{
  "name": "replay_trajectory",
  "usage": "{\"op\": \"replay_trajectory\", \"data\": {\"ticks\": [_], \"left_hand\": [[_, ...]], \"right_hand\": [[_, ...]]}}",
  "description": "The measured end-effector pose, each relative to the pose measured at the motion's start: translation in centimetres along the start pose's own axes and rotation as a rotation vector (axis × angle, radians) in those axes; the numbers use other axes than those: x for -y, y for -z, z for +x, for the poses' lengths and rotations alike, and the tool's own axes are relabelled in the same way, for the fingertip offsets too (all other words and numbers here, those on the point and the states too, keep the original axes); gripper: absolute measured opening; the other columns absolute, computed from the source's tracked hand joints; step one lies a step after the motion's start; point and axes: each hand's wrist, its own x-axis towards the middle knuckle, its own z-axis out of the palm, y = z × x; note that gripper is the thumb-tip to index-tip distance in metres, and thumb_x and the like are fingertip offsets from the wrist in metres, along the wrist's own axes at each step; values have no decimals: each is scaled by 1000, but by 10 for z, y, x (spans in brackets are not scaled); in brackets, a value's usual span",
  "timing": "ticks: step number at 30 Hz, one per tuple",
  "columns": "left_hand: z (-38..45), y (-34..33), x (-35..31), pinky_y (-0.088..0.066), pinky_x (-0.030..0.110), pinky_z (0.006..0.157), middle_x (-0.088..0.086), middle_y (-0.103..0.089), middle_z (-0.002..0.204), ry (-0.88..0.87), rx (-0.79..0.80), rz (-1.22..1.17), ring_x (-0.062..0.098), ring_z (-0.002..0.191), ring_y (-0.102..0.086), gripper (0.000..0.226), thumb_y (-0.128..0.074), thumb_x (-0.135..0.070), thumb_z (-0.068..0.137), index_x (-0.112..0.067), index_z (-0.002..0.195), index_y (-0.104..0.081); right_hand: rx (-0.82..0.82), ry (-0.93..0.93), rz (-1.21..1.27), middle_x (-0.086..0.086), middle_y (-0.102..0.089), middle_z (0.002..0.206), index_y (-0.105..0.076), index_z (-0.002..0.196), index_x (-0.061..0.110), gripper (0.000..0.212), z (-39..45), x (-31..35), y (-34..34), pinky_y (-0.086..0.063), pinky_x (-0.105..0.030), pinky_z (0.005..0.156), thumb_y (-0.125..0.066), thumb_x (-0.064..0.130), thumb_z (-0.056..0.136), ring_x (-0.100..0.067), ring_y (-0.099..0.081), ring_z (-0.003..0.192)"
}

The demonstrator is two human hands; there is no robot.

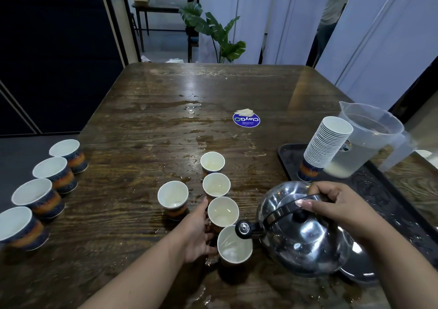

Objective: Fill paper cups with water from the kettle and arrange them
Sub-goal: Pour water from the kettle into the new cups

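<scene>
Far table (166, 95) lies open; cup row (216, 185) and tray (291, 152) crowd the near side.

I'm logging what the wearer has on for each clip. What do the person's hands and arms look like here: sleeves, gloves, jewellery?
Both forearms are bare as far as the frame shows: no sleeve reaches into view. The left hand and the right hand wear no gloves, and no ring, watch or bracelet is visible. The right hand's thumbnail is long and looks pale or glossy.
</scene>
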Motion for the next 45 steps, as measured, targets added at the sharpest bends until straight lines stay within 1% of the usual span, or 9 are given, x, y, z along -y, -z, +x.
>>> {"op": "replay_trajectory", "data": {"ticks": [8, 17, 24, 27, 30, 32, 35, 40, 45], "left_hand": [[-5, -2, 0, -50, 44, 85, 10, -62, 117, -17, 6, -5, 27, 111, -60, 52, -30, -61, 96, -23, 117, -58], [-8, -4, -1, -48, 45, 87, 11, -60, 116, -14, -16, -12, 28, 111, -57, 46, -26, -61, 97, -27, 103, -56], [-9, -4, -3, -47, 45, 85, 10, -57, 124, -8, -21, 0, 27, 119, -53, 46, -27, -62, 96, -27, 103, -56], [-8, -7, -4, -47, 43, 86, 4, -60, 121, -46, -30, 20, 22, 115, -55, 45, -27, -61, 96, -30, 110, -57], [-3, -8, -4, -46, 34, 83, 1, -70, 104, -177, -103, 20, 19, 96, -63, 46, -37, -63, 93, -30, 110, -63], [3, -7, -4, -43, 38, 99, 1, -65, 117, -319, -225, 80, 19, 107, -59, 53, -48, -68, 83, -29, 115, -61], [-6, -15, -13, -32, 39, 110, -2, -42, 134, -650, -439, 257, 15, 124, -43, 31, -51, -42, 94, -29, 122, -52], [-29, -69, -39, -44, 18, 93, -12, -57, 114, -976, -61, 608, 0, 107, -56, 16, -60, -26, 92, -42, 97, -59], [-32, -147, -58, -35, 15, 103, -10, -53, 127, -1229, 316, 1225, 0, 118, -47, 41, -64, -27, 89, -26, 130, -56]], "right_hand": [[-16, -17, -7, -24, -68, 68, -63, 54, 15, 35, -2, -5, 2, -44, -17, 44, -89, 38, 53, -15, -59, 49], [-32, -23, -10, -1, -56, 45, -53, 56, 8, 26, -5, -1, 1, -37, -13, 38, -75, 8, 70, -6, -49, 37], [-24, -8, -49, -13, -60, 55, -59, 53, 16, 36, -1, -6, 5, -39, -15, 42, -89, 35, 59, -10, -51, 43], [-32, -5, 38, -17, -61, 59, -57, 59, 6, 35, -2, -8, 5, -41, -15, 43, -87, 24, 60, -10, -55, 45], [-70, 6, 41, -10, -53, 56, -52, 59, 7, 57, -1, -14, 7, -42, -18, 46, -91, 46, 42, -15, -53, 49], [-111, 7, 24, -12, -48, 58, -51, 54, 15, 64, 0, -20, 11, -40, -21, 48, -87, 63, 32, -20, -48, 52], [-164, 4, 116, -12, -45, 57, -50, 55, 14, 68, -1, -29, 15, -39, -20, 46, -89, 62, 28, -19, -45, 50], [-286, 6, 260, -4, -44, 49, -49, 53, 13, 67, -11, -35, 29, -36, -19, 42, -90, 58, 25, -12, -41, 44], [-414, 10, 283, -2, -48, 48, -49, 50, 17, 58, -22, -41, 52, -36, -21, 46, -89, 55, 33, -14, -42, 45]]}}
